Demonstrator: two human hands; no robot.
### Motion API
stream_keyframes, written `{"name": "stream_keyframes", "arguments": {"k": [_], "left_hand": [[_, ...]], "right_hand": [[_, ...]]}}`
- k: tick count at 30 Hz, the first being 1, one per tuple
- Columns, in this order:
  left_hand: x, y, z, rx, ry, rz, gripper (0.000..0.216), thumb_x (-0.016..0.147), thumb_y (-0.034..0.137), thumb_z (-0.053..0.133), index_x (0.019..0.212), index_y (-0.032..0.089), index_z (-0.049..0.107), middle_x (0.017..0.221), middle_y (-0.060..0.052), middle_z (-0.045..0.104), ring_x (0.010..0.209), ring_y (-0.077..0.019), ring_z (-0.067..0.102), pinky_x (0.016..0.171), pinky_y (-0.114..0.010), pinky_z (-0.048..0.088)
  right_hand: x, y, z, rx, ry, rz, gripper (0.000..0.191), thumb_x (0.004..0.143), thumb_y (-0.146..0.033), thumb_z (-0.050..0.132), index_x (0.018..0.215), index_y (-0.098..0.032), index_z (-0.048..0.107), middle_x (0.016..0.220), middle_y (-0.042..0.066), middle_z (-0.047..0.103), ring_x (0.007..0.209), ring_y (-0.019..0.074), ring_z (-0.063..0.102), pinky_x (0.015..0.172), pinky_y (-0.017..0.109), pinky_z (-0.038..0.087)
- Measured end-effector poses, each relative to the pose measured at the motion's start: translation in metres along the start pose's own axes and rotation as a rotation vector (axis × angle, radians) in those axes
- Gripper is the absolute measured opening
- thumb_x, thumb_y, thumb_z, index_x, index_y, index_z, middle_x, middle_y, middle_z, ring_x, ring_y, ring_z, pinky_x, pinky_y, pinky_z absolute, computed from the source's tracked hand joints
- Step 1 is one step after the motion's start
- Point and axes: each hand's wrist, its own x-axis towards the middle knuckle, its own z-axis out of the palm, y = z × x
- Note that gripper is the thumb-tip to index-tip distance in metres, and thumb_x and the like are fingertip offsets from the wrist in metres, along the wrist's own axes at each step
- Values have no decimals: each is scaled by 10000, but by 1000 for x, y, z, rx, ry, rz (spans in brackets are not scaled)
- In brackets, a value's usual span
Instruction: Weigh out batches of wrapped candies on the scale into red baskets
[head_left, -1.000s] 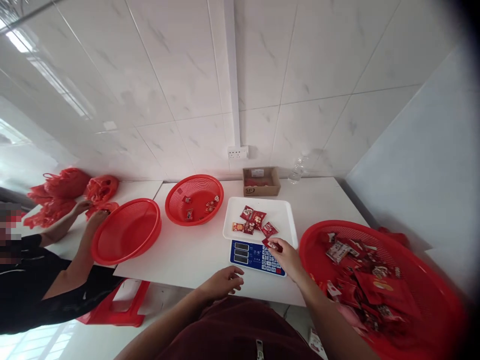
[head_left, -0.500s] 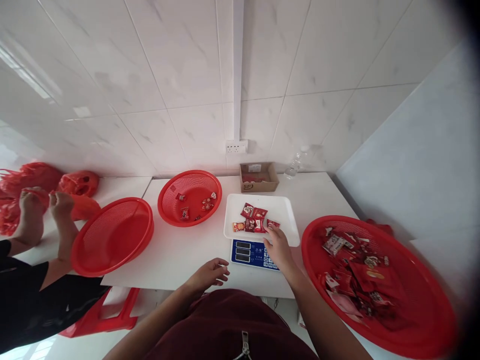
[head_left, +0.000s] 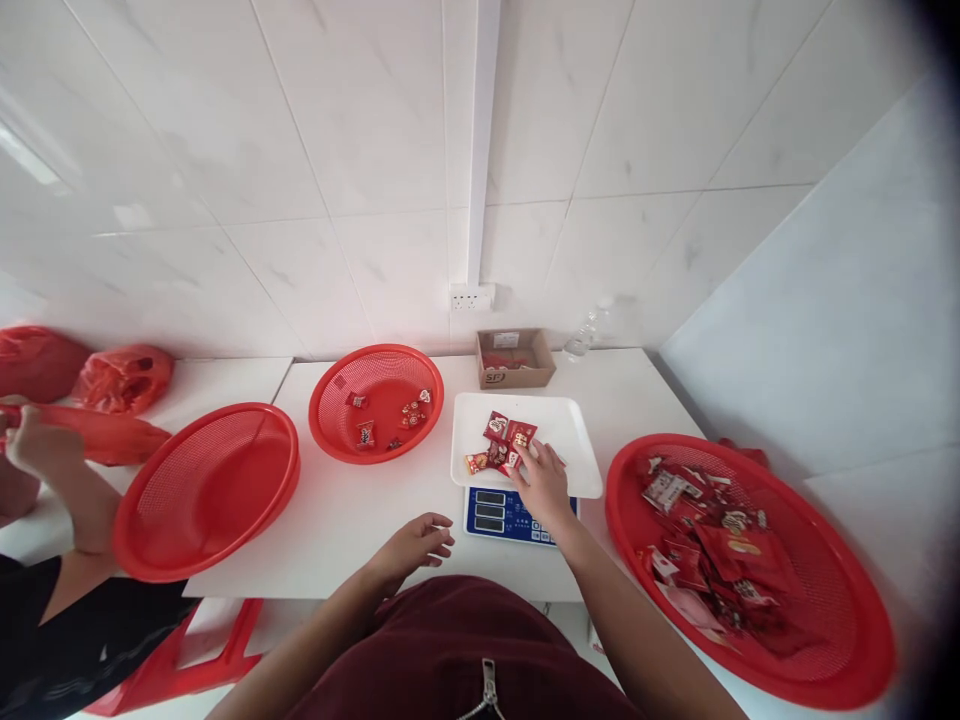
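My right hand [head_left: 543, 486] lies over the white tray [head_left: 577, 440] of a digital scale, its fingers apart and touching small red wrapped snack packets [head_left: 498, 425]. Its palm and fingers hide some of the packets and part of the tray. Below the tray shows the blue scale panel [head_left: 490, 513] with dark displays and keys, partly covered by my right wrist. To the left of the panel, my left hand [head_left: 417, 548] hovers at the table's front edge, fingers loosely stretched and holding nothing.
A red basket [head_left: 862, 600] of packets stands right. Another red basket [head_left: 330, 430] holds several packets; a red basin [head_left: 225, 500] sits further left. Behind the tray are a cardboard box [head_left: 516, 378] and a plastic bottle [head_left: 581, 340]. A co-worker's hand [head_left: 45, 440] handles a red bag.
My right hand has moved slightly left onto the packets, covering more of them. My left hand has barely moved. The co-worker's hands have shifted left with a red bag.
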Motion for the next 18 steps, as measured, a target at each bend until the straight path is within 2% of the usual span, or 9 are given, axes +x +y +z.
{"name": "stream_keyframes", "arguments": {"k": [2, 5, 9, 11, 15, 18], "left_hand": [[1, 0, -5, -5, 2, 10, 527, 671, 517, 667, 1048, 168, 550, 999, -86, 602, 886, -182, 586, 796, -327, 443], [1, 0, -12, -12, 19, 26, 539, 668, 519, 671, 1053, 164, 547, 1006, -92, 600, 898, -189, 583, 808, -336, 445], [1, -2, -22, -17, 34, 26, 540, 661, 532, 674, 1045, 173, 549, 1008, -89, 600, 905, -189, 580, 816, -335, 443], [0, -2, -25, -18, 38, 26, 541, 660, 541, 670, 1043, 178, 550, 1008, -86, 602, 909, -189, 579, 817, -332, 442], [-1, -1, -29, -9, 33, 44, 517, 682, 532, 652, 1050, 183, 550, 1004, -80, 604, 911, -187, 578, 821, -333, 438], [-2, -2, -32, -7, 36, 57, 515, 686, 528, 649, 1052, 180, 549, 1008, -82, 605, 911, -190, 580, 823, -341, 437]], "right_hand": [[-1, -2, 3, -62, -116, -5, 448, 874, -414, 452, 1293, -276, 531, 1446, 99, 399, 1330, 349, 325, 1011, 552, 327], [-9, -4, 6, -99, -234, -52, 417, 887, -417, 439, 1269, -297, 553, 1470, 70, 379, 1361, 332, 286, 1047, 571, 267], [-11, -15, 2, -119, -165, -38, 410, 893, -392, 432, 1268, -285, 559, 1460, 73, 396, 1360, 318, 291, 1055, 544, 273], [-4, -29, 0, -128, -138, -76, 427, 886, -402, 439, 1291, -304, 535, 1478, 67, 368, 1368, 339, 263, 1051, 585, 247], [15, -53, 5, -146, -206, -177, 481, 873, -488, 434, 1333, -351, 475, 1520, 55, 287, 1395, 366, 166, 1030, 683, 140], [25, -54, 14, -165, -284, -145, 534, 856, -550, 431, 1346, -342, 457, 1536, 67, 241, 1405, 370, 117, 1010, 713, 99]]}}
